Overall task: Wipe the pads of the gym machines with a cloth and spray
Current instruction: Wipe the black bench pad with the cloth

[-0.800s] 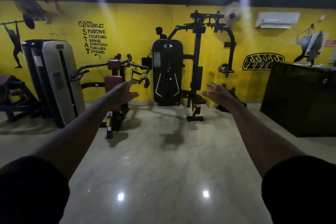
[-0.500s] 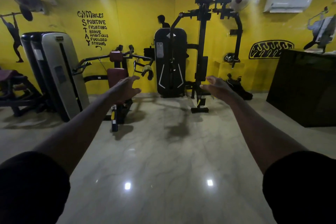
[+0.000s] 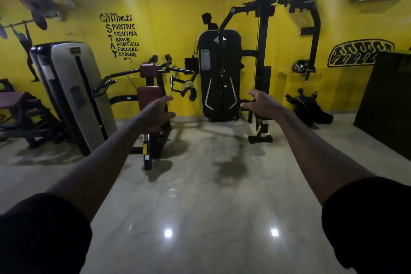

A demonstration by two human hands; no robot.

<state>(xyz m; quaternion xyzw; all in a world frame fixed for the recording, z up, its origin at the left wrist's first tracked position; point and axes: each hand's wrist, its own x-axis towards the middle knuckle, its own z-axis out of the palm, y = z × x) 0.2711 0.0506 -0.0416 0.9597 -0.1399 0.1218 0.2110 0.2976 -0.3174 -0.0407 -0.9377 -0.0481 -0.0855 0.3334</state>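
**Approach to the machines, both hands empty**

Left hand [image 3: 155,113] and right hand [image 3: 259,104] are stretched out ahead over the polished floor [image 3: 200,207], fingers loose and spread, holding nothing. No cloth or spray bottle is in either hand. A yellowish item [image 3: 186,87] hangs on a handle of the press machine; whether it is a cloth cannot be told.

The pads to wipe stand at the far wall. The maroon back pad [image 3: 148,95] and the maroon head pad [image 3: 149,70] above it belong to the press machine at left of centre, partly behind the left hand. A purple bench pad [image 3: 13,98] sits at far left. The black multi-station [image 3: 219,78] stands right of centre, with a dark bag [image 3: 309,109] on the floor to its right.

Judgement: the step in hand is walking up. It would go best by fetching cloth and spray first, then taking the nearest maroon pads top down, spraying onto the cloth and keeping it off cables and handles.

Against half a second ago: the machines loom slightly larger, the dark counter [image 3: 387,100] has slid toward the right edge, and the hands remain out and empty.
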